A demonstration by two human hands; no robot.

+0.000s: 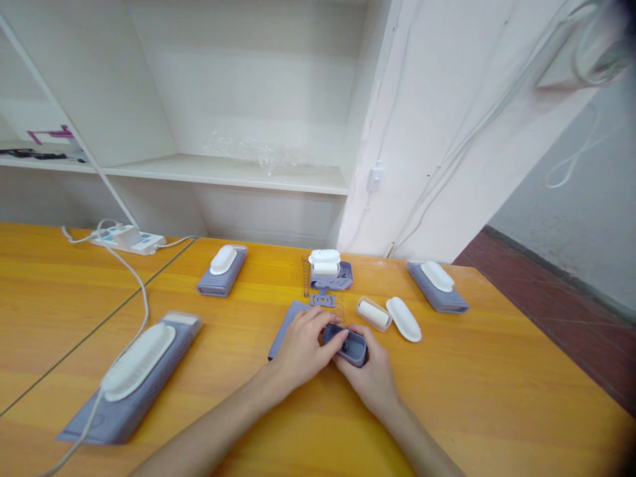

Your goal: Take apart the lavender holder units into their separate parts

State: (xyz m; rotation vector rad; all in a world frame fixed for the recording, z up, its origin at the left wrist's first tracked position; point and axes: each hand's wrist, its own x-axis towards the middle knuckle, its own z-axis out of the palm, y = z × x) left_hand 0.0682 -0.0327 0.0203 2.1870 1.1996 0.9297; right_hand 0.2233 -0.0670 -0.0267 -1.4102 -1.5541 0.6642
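Right, fingertips first: the left hand point(304, 346) curls over the top of a small purple-grey housing point(348, 344), thumb and forefinger pinching its near rim, while the right hand point(373, 376) cradles it from underneath and the far side, fingers closed around its end. Both hands are gripping it, just above the orange table point(497, 397), in front of the person.

It looks like a moulded plastic shell, hollow and open on top: light, stiff and smooth. I judge it slightly slippery, so a hold across the long side walls seems safest, not the thin rim, which might flex.

Directly behind the left hand, a flat purple sheet point(285, 324) lies partly hidden under the knuckles. Just beyond sit a small flat purple plate point(322, 301) and two thin wire springs point(306, 275), which look easily bent or sent rolling. Behind these, a purple base carries stacked white caps point(324, 262). To the right lie a clear tray with a white block point(372, 313) and a loose white oval cover point(404, 318).

Farther out are three assembled units: the back-left unit point(222, 270), back-right unit point(437, 285) and a near-left unit point(132, 377) with a white cable point(142, 285) running to a power strip point(129, 238).
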